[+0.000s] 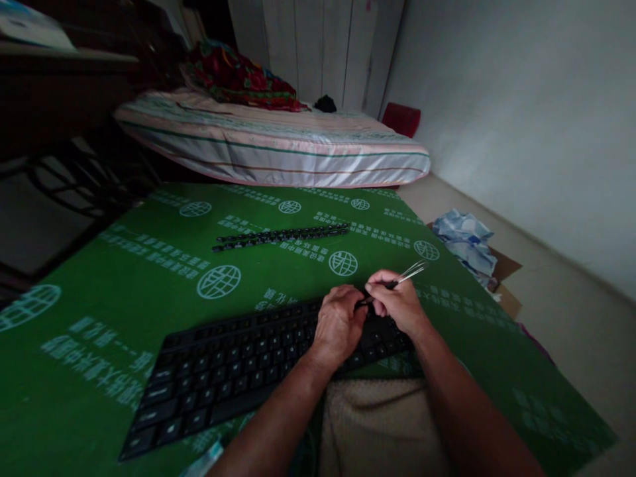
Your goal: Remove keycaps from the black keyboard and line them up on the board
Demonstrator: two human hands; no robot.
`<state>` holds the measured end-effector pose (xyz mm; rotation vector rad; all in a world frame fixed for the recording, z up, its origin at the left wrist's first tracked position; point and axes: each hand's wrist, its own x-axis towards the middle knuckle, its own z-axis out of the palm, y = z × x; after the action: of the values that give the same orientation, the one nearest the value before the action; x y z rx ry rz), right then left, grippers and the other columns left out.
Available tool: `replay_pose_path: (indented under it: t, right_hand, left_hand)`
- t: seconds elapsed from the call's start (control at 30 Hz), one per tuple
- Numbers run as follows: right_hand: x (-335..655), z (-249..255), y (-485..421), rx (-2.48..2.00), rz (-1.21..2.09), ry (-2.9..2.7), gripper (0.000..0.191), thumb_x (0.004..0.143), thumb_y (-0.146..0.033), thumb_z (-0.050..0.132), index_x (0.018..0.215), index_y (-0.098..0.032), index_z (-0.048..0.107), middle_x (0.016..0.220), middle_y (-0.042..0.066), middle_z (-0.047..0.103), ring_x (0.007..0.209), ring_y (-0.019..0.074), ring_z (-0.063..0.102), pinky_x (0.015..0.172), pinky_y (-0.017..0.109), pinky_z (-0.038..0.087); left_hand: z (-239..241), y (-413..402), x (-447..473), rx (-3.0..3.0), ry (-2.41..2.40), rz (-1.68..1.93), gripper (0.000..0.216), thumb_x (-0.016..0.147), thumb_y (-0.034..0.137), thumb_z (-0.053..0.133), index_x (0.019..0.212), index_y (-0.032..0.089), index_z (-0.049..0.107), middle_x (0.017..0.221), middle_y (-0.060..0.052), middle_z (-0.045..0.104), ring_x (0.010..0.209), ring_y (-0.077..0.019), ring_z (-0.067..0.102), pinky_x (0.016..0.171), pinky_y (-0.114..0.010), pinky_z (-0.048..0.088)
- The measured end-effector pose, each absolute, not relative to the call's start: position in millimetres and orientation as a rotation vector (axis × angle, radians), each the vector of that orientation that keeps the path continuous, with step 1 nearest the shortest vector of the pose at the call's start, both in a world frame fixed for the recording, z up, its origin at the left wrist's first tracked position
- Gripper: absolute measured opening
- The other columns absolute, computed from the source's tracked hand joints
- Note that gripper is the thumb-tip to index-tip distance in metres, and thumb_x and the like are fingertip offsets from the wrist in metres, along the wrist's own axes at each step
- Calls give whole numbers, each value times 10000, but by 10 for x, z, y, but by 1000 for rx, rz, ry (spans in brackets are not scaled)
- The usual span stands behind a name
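Note:
A black keyboard lies at a slant on the green printed board, many of its keycaps in place. Over its right part, my right hand is closed around a keycap puller with thin wire loops, which point up and to the right. The puller's other end reaches toward my left fingers. My left hand rests on the keyboard close beside the right, its fingers curled together. Whatever those fingertips pinch is hidden. Farther back, loose black keycaps lie in two long rows.
The green board stretches across most of the view, up to a bed with a striped sheet. Crumpled blue-and-white plastic and cardboard lie on the floor at right. Cloth shows below my hands.

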<state>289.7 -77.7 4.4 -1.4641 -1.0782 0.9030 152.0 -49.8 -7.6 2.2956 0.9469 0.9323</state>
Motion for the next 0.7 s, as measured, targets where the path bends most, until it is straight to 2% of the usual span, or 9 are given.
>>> replay_pose_path:
  t: [0.23, 0.53, 0.7]
  right_hand:
    - [2873, 56, -778, -1353, 840, -1075, 127, 725, -281, 596, 671, -170, 566, 351, -78, 480, 290, 54, 394, 324, 150, 321]
    - [2768, 93, -786, -1385, 720, -1108, 126, 735, -288, 577, 679, -178, 547, 380, -71, 488, 318, 66, 422, 352, 170, 360]
    - [2775, 121, -727, -1436, 611, -1129, 159, 732, -332, 585, 693, -179, 558, 427, -56, 505, 363, 75, 445, 380, 185, 394]
  left_hand:
    - [-90, -506, 1511, 2163, 957, 979, 187, 749, 84, 579, 878, 204, 639, 859, -19, 688, 841, -182, 620, 793, -310, 489]
    - [-76, -494, 1530, 1993, 991, 990, 238, 720, 49, 521, 797, 207, 682, 759, 19, 704, 713, -135, 640, 690, -237, 498]
    - [-74, -482, 1529, 1865, 1038, 1050, 283, 720, 99, 554, 957, 189, 678, 778, 2, 706, 710, -142, 645, 695, -252, 515]
